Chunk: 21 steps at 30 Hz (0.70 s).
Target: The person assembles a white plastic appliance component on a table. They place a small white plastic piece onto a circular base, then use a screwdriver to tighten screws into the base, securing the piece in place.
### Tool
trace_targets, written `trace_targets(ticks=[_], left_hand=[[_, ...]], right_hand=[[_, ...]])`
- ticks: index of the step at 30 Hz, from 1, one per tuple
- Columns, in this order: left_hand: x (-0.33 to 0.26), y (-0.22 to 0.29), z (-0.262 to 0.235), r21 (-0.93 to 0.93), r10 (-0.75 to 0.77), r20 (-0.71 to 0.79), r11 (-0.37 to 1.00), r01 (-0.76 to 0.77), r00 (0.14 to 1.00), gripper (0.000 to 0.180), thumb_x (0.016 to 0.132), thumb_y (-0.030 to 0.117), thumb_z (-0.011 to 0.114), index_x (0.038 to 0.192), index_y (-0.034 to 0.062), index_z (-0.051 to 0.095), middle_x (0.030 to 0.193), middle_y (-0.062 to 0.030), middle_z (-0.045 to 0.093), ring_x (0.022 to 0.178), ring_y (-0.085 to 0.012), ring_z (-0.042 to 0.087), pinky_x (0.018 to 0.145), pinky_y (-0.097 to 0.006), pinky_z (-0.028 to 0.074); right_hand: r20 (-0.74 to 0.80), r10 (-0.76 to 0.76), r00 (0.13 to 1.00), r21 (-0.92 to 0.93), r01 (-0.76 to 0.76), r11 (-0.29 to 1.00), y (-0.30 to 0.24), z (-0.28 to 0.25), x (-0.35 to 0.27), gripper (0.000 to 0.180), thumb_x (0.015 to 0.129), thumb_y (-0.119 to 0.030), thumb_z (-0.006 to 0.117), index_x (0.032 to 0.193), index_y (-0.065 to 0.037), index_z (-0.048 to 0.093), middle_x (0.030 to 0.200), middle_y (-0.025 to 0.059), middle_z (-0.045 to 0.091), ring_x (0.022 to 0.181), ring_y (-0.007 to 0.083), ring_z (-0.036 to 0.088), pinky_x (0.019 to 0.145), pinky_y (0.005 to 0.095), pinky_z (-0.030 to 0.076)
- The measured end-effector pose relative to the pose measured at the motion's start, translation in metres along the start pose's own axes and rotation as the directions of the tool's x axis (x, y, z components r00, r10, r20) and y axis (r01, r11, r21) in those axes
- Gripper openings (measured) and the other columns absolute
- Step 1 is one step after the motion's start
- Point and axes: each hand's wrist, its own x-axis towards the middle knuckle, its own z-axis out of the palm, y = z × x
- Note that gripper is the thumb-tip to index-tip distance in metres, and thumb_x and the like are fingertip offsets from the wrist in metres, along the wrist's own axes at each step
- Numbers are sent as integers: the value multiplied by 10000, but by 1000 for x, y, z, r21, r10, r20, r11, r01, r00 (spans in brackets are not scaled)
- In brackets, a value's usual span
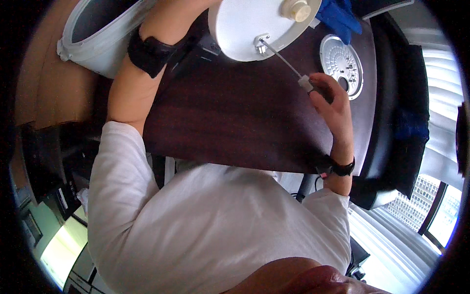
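Fingers curled, my right hand (333,100) grips the handle of a screwdriver (286,62). Its thin metal shaft runs up and left to a small white bracket (261,45) inside a white round dish-shaped housing (235,29). The tip appears to meet the bracket. A cream-coloured round fitting (296,10) sits on the same housing, whose top is cut off by the picture's edge. My left arm reaches up to the housing's left side; only the wrist end of my left hand (198,5) shows, and its fingers are out of sight.
To the right of the housing lies a white patterned disc (350,63) with several small dark pieces on it. Blue cloth (342,19) is at the far right of the dark wooden table (220,117). A white bin (98,54) stands at the left, a black chair (399,122) at the right.
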Motion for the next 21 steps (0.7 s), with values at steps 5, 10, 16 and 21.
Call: trace_targets(ticks=[5, 10, 16, 21], left_hand=[[4, -4, 2, 40, 27, -6, 999, -26, 1000, 180, 794, 52, 436, 928, -48, 503, 897, -268, 574, 881, -387, 579, 749, -409, 448], [2, 0, 4, 45, 56, -22, 998, -55, 998, 168, 795, 50, 436, 914, -47, 502, 890, -263, 576, 873, -393, 576, 749, -412, 446], [-6, 13, 6, 57, 114, -48, 992, -111, 992, 152, 807, 46, 441, 909, -45, 506, 891, -260, 579, 877, -388, 577, 753, -412, 449], [-4, 13, 6, 44, 24, -30, 999, -23, 999, 150, 815, 45, 444, 918, -42, 511, 893, -254, 583, 882, -390, 575, 750, -414, 453]], right_hand=[[118, 371, 921, 686, -346, 640, 7, -4, -1, 279, 846, -152, 531, 1063, 22, 548, 832, 98, 590, 663, 138, 558, 541, 236, 433], [193, 408, 892, 797, -385, 465, 7, 3, -3, 273, 863, -175, 519, 1052, 18, 556, 817, 114, 604, 609, 137, 552, 502, 230, 425], [-19, 223, 975, 208, -215, 954, -9, -10, 3, 199, 837, -134, 583, 1002, -24, 595, 814, 82, 638, 603, 138, 570, 490, 224, 418], [-53, -344, 937, -351, 306, 885, -20, -6, -4, 195, 778, -64, 627, 968, -33, 596, 822, 50, 634, 622, 111, 564, 515, 224, 418]])
